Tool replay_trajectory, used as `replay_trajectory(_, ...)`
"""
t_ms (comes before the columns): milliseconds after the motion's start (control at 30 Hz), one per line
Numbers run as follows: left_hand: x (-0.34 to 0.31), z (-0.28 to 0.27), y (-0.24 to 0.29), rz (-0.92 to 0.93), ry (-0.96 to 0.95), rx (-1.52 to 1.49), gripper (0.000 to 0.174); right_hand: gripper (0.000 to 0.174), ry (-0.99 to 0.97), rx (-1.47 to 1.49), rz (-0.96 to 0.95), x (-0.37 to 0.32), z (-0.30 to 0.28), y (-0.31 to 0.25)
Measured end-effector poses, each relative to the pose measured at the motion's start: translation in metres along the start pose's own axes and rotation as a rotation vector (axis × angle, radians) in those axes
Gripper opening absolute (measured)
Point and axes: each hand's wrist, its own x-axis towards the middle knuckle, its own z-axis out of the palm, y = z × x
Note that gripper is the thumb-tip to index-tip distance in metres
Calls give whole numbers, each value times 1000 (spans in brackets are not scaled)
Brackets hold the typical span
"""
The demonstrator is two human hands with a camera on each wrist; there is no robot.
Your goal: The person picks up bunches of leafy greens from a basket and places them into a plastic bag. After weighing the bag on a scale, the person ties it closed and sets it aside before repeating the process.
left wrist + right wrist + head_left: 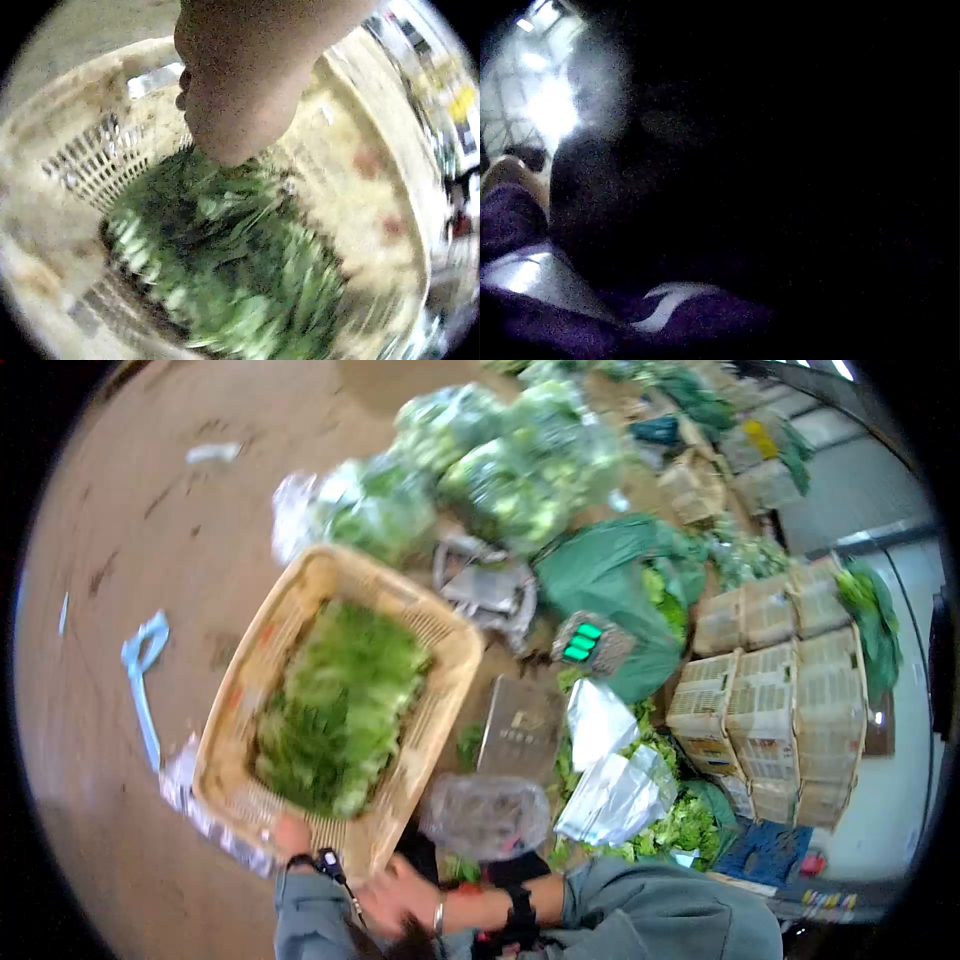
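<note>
Left hand (292, 835) at yellow crate's (462, 645) near rim, leafy greens (340, 705) inside; right hand (398, 895) by near corner; cannot tell how either's fingers close. Green-lit display (590, 643) farther right, head view only. Left wrist alone details slotted wall (97, 161); right wrist mostly dark

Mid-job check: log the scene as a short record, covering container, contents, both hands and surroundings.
container: yellowish plastic crate
contents: leafy greens
left hand: at the crate's near rim; grip unclear
right hand: by the crate's near end, blurred; grip unclear
right of crate, head view: metal plate, clear plastic bag, green-lit display (digits unreadable)
far right: stacked crates
right wrist view: mostly dark
</note>
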Motion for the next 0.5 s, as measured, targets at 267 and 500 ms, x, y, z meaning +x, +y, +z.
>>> replay_trajectory(267,-32,-107,26,-26,-304,60,24,21,-696,1269,28,43,-7,-46)
replay_trajectory(500,43,-30,13,-721,-185,-1341,15,28,-1003,1863,327,17,29,-1)
